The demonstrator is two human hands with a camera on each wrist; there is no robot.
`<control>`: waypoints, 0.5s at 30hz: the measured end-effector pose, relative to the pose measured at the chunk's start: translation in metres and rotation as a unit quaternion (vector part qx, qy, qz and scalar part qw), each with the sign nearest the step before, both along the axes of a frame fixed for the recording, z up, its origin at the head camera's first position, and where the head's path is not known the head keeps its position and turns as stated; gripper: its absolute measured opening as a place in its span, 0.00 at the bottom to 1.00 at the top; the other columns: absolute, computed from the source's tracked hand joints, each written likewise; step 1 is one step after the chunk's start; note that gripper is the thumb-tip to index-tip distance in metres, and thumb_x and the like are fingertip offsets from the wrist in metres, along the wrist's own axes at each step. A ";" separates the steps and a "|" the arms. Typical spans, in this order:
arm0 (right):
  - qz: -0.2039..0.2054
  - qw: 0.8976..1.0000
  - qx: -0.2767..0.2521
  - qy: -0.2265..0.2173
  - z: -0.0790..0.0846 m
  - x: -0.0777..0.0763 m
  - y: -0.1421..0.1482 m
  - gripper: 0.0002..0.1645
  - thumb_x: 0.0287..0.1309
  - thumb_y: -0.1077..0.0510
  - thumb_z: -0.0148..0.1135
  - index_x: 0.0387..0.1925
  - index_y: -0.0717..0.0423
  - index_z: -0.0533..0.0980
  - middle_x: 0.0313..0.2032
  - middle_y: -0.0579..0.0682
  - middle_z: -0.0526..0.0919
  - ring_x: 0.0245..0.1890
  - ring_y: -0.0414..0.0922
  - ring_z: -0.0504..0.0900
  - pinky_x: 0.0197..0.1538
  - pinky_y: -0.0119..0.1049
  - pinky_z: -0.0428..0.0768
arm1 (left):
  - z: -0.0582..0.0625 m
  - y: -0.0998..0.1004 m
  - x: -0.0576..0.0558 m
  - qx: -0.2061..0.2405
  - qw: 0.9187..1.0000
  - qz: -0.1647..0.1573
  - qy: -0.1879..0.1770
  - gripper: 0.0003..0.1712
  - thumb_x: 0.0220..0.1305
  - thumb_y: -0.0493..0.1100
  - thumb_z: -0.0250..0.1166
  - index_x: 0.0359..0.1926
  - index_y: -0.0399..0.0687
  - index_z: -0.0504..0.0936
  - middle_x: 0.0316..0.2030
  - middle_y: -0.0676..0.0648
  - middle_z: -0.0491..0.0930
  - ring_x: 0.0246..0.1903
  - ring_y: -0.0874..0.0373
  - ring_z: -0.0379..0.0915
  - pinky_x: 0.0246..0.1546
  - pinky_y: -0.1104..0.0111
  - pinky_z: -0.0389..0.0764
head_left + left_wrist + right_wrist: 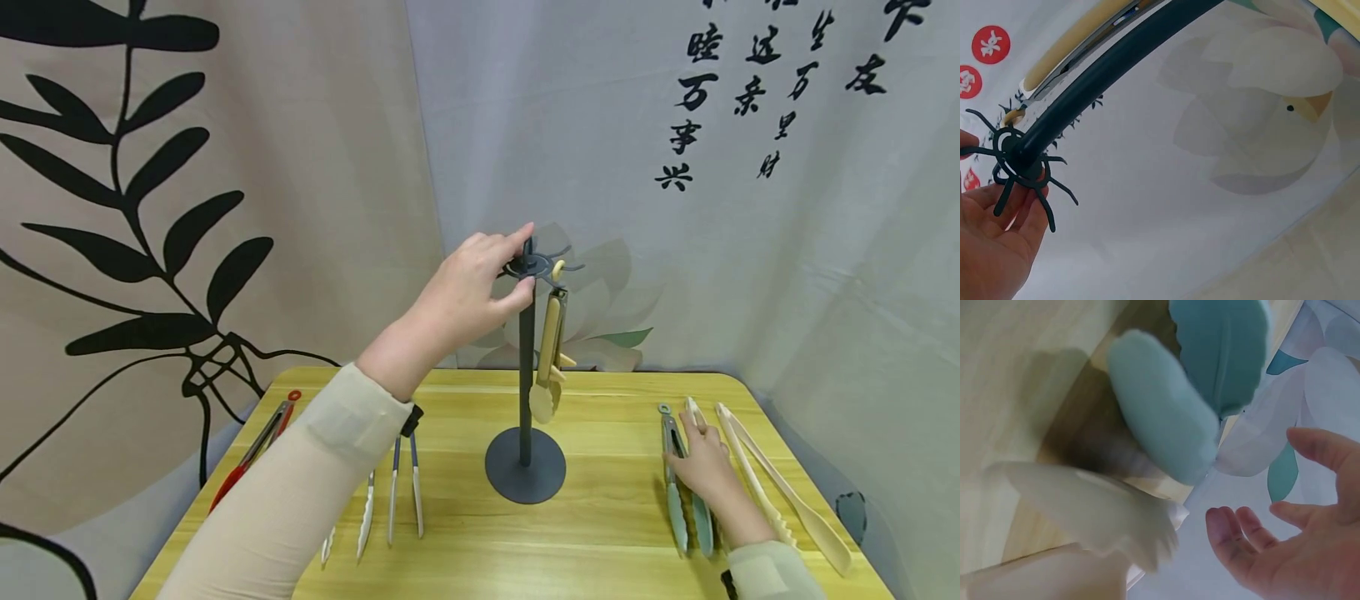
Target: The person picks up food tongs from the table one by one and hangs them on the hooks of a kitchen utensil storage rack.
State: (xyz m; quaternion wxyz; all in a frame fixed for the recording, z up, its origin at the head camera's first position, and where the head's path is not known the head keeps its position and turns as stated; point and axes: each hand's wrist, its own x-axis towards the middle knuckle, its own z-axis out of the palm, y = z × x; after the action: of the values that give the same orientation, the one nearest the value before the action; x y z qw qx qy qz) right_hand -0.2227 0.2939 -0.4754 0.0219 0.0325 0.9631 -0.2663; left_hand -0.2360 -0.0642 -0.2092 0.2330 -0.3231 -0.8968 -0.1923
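At the top of a dark grey hook stand (527,367), my left hand (480,283) holds the ring of hooks (1019,159) between thumb and fingers. A pair of yellow-handled tongs (551,333) hangs by its loop from a hook on the right side. My right hand (705,467) reaches over the tongs at the table's right side, fingers spread in the right wrist view. Its fingertips are near the top of cream tongs (694,410), which it partly hides. Teal-tipped tongs (677,512) lie just left of it.
Farther right lie more cream tongs (813,517) with one spoon-like arm. Left on the wooden table (465,542) are red tongs (258,446), blue-handled tongs (416,492) and white-tipped tongs (365,521), partly behind the left sleeve. A printed curtain (337,167) stands behind the table.
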 end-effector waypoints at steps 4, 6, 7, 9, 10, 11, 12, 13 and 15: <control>0.001 1.000 0.011 -0.024 -0.001 -0.002 0.001 0.52 0.60 0.49 0.58 0.72 0.65 0.41 0.61 0.77 0.50 0.54 0.77 0.57 0.43 0.64 0.70 | -0.002 -0.001 -0.002 0.008 1.000 -0.005 0.002 0.34 0.65 0.47 0.52 0.71 0.51 0.59 0.50 0.53 0.78 0.52 0.57 0.66 0.54 0.64 0.70; 0.000 0.999 0.015 -0.037 -0.001 -0.003 0.002 0.52 0.60 0.47 0.58 0.72 0.66 0.41 0.60 0.77 0.50 0.54 0.77 0.58 0.42 0.63 0.71 | -0.003 -0.002 -0.003 0.012 1.000 -0.004 -0.002 0.34 0.65 0.47 0.52 0.71 0.52 0.59 0.50 0.54 0.78 0.51 0.59 0.66 0.53 0.64 0.71; 0.000 0.999 0.016 -0.045 -0.002 -0.004 0.002 0.53 0.60 0.46 0.58 0.72 0.66 0.41 0.60 0.77 0.50 0.54 0.77 0.58 0.42 0.62 0.71 | -0.003 -0.003 -0.003 0.014 1.000 -0.003 -0.004 0.34 0.65 0.47 0.52 0.71 0.53 0.58 0.50 0.54 0.77 0.51 0.59 0.65 0.53 0.64 0.70; 0.000 0.998 0.022 -0.056 -0.002 -0.004 0.003 0.53 0.60 0.46 0.57 0.72 0.67 0.42 0.60 0.78 0.50 0.54 0.77 0.58 0.43 0.63 0.71 | -0.004 -0.003 -0.004 0.016 1.000 -0.001 -0.008 0.34 0.65 0.46 0.51 0.72 0.54 0.58 0.50 0.55 0.77 0.51 0.60 0.65 0.54 0.65 0.70; -0.001 0.998 0.024 -0.061 -0.002 -0.005 0.004 0.53 0.60 0.45 0.57 0.72 0.68 0.42 0.60 0.78 0.50 0.54 0.77 0.58 0.43 0.63 0.71 | -0.004 -0.004 -0.005 0.016 1.000 -0.001 -0.010 0.34 0.65 0.46 0.51 0.72 0.54 0.57 0.51 0.55 0.77 0.51 0.60 0.65 0.54 0.65 0.70; -0.001 0.997 0.027 -0.065 -0.003 -0.005 0.004 0.52 0.60 0.45 0.57 0.71 0.69 0.42 0.59 0.78 0.50 0.53 0.77 0.59 0.43 0.64 0.71 | -0.005 -0.004 -0.005 0.017 1.000 -0.002 -0.011 0.34 0.65 0.46 0.51 0.72 0.55 0.57 0.51 0.55 0.76 0.51 0.60 0.65 0.54 0.65 0.70; -0.001 0.997 0.029 -0.070 -0.003 -0.006 0.004 0.52 0.60 0.46 0.57 0.71 0.70 0.43 0.59 0.79 0.50 0.54 0.78 0.59 0.44 0.64 0.71 | -0.005 -0.005 -0.006 0.018 1.000 -0.004 -0.013 0.34 0.65 0.46 0.51 0.72 0.55 0.57 0.51 0.55 0.76 0.52 0.60 0.65 0.54 0.65 0.70; 0.000 0.997 0.031 -0.074 -0.004 -0.006 0.005 0.52 0.60 0.46 0.57 0.71 0.70 0.43 0.59 0.79 0.50 0.54 0.78 0.59 0.44 0.64 0.70 | -0.004 -0.005 -0.006 0.019 1.000 -0.006 -0.015 0.34 0.64 0.45 0.51 0.72 0.55 0.57 0.51 0.55 0.77 0.52 0.60 0.65 0.54 0.64 0.70; 0.001 0.996 0.036 -0.079 -0.005 -0.008 0.005 0.52 0.60 0.46 0.57 0.70 0.72 0.43 0.59 0.80 0.50 0.53 0.78 0.59 0.45 0.65 0.70 | -0.004 -0.006 -0.006 0.021 1.000 -0.010 -0.018 0.34 0.64 0.45 0.51 0.72 0.55 0.57 0.52 0.54 0.76 0.52 0.60 0.65 0.54 0.65 0.70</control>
State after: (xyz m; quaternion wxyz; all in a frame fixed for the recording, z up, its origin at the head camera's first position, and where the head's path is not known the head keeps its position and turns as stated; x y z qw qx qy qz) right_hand -0.2303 0.2994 -0.4800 0.0969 0.0532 0.9675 -0.2275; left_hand -0.2424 -0.0700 -0.2131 0.2214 -0.3230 -0.8936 -0.2195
